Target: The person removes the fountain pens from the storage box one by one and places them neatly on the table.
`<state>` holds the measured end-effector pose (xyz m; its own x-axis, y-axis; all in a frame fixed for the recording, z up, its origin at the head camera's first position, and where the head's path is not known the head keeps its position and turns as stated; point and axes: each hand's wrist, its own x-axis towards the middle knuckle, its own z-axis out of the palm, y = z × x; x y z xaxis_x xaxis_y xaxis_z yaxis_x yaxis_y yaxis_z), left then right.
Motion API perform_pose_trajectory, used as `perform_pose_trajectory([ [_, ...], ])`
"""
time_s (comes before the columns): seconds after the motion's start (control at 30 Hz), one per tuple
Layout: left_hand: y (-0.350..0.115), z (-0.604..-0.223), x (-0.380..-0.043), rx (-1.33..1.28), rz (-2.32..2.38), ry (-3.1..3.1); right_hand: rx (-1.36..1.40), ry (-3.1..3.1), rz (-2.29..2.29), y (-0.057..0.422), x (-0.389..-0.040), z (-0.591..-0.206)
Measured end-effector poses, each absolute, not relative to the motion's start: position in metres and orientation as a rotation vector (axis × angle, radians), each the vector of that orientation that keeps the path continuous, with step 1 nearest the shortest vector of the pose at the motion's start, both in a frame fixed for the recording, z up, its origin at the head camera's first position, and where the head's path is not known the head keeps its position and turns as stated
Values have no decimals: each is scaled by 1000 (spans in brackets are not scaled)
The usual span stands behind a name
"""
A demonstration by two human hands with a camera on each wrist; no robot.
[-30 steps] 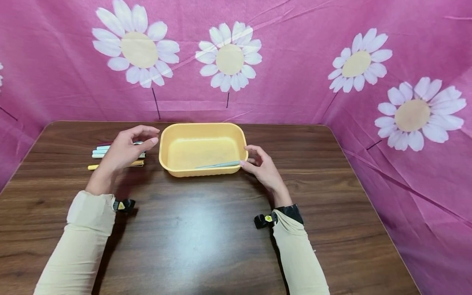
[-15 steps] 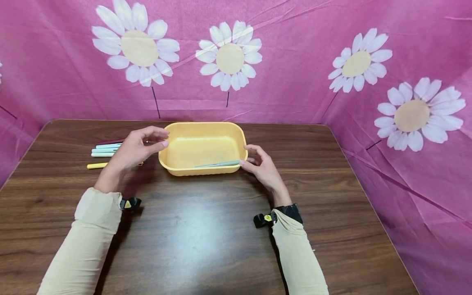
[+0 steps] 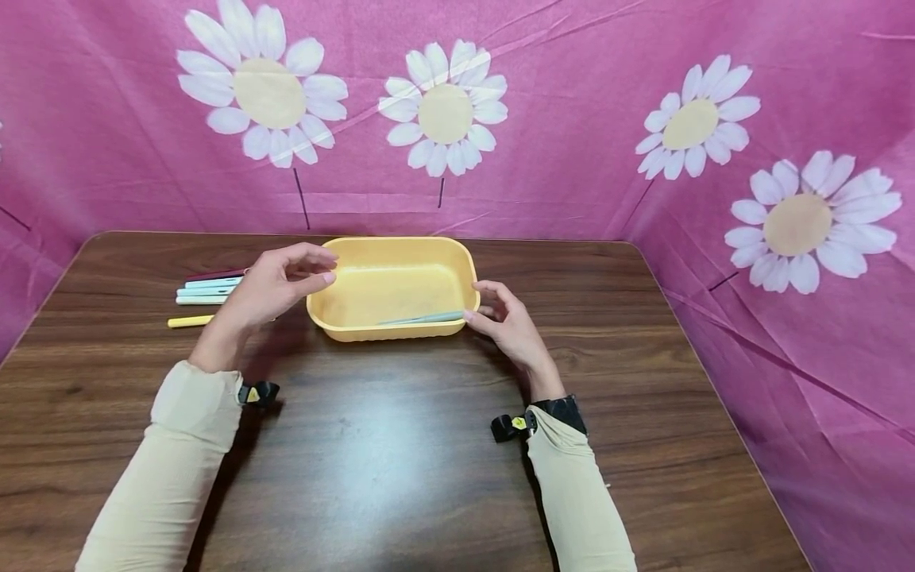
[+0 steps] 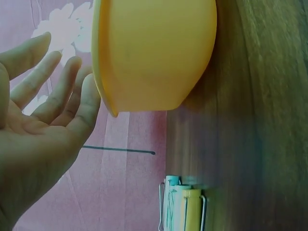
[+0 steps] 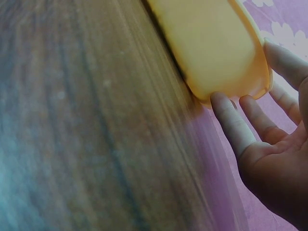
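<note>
Left hand [image 3: 275,287] has been shifted rightward since earlier, to tray's [image 3: 393,287] left rim; fingers spread apart, contact unclear. Pens [image 3: 203,300] left of tray are partly covered. Tray unmoved at table's [image 3: 400,508] back, pen [image 3: 432,318] inside. Right hand [image 3: 513,330] unchanged: spread fingers rested against tray's right end. Yellow wrist tags [image 3: 519,423] can't be read.
</note>
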<state>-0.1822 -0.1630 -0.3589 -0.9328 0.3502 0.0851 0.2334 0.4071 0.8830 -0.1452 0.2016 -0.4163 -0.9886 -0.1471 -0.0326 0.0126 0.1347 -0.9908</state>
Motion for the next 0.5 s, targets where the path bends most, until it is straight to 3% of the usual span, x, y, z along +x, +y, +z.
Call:
perform_pose_trajectory([
  [0.5,-138,-370,-191,621,1558,2389,-156,2299,-1980,202,-145,-417],
])
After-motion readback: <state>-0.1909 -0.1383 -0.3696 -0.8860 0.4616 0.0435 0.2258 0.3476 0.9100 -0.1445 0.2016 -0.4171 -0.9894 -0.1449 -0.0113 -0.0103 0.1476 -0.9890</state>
